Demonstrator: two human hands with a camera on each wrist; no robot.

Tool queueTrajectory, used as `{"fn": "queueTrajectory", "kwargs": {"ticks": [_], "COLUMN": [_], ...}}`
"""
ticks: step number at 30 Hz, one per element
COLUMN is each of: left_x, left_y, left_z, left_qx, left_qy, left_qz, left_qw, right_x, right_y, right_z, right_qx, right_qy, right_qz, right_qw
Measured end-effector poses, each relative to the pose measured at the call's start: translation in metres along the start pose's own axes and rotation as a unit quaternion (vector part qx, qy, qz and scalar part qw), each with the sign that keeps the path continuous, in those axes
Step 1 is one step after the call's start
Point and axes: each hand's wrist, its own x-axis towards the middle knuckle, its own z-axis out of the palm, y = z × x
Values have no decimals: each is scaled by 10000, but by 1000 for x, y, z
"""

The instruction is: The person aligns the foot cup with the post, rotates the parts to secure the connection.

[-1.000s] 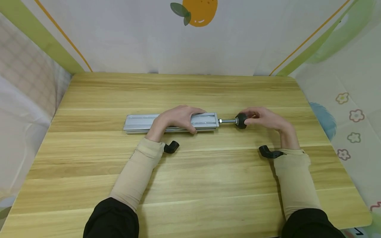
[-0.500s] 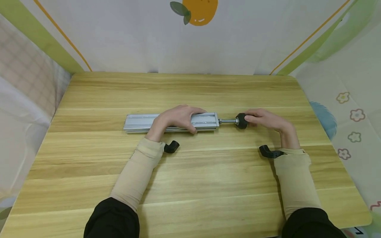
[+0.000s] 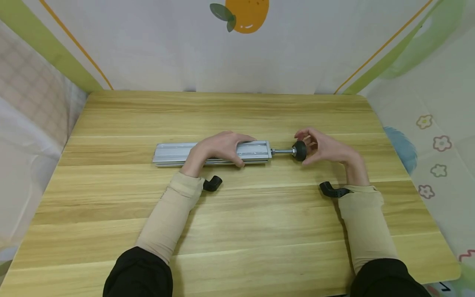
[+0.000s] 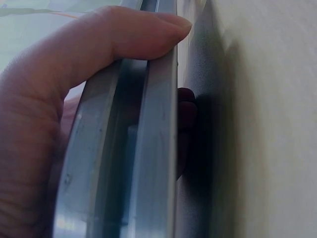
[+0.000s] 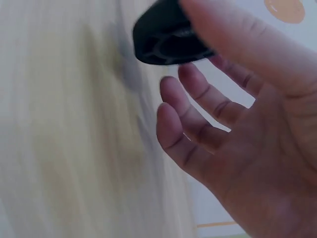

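Nearest to me, 2 black sleeves (image 3: 139, 272) come in over the front of the wooden table (image 3: 259, 231), with 2 beige inner sleeves (image 3: 170, 214) reaching on toward the wrists. At each wrist a bent black piece sticks out, 1 on the left (image 3: 213, 183) and 1 on the right (image 3: 333, 190).

Past those, about midway across the tabletop, lies a grooved metal bar (image 3: 172, 154), running left to right. The person's left hand (image 3: 219, 146) grips it from above: thumb curled down the near side, the fingers over the far side, their tips partly hidden behind the bar. From the bar's right end, past a small nut (image 3: 273, 151), a thin metal rod (image 3: 284, 151) leads to a black knob (image 3: 299, 151).

Just right of that knob is the right hand (image 3: 327, 147), its fingers spread and lightly bent, the thumb well apart from them, the knob near the gap between. I cannot tell whether the thumb touches it.

Farther off, beyond the table's back edge, hangs a white cloth (image 3: 237, 62) with an orange fruit print (image 3: 248, 16) and 2 green leaves (image 3: 224, 15).
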Motion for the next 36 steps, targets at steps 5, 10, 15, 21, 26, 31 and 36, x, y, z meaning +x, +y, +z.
{"fn": "queueTrajectory", "kwargs": {"ticks": [5, 10, 15, 21, 26, 31, 36], "left_x": [0, 0, 0, 0, 0, -1, -2], "left_y": [0, 0, 1, 1, 0, 0, 0], "left_z": [0, 0, 0, 0, 0, 0, 0], "left_qx": [13, 10, 19, 20, -25, -14, -1], "left_qy": [9, 1, 7, -6, -7, -2, -13], "left_qz": [-17, -20, -21, -29, -39, -57, -56], "left_qw": [10000, 10000, 10000, 10000, 10000, 10000, 10000], "right_x": [3, 0, -6, -11, -11, -9, -2], "right_y": [0, 2, 2, 0, -1, 0, -1], "right_z": [2, 1, -4, -7, -7, -6, -3], "right_qx": [-93, -216, -534, -635, -611, -588, -274], "right_qy": [42, 27, -127, -364, -382, -265, 10], "right_qz": [-62, -54, 81, 317, 347, 13, -18], "right_qw": [9999, 9997, 9985, 9968, 9968, 9979, 9996]}}
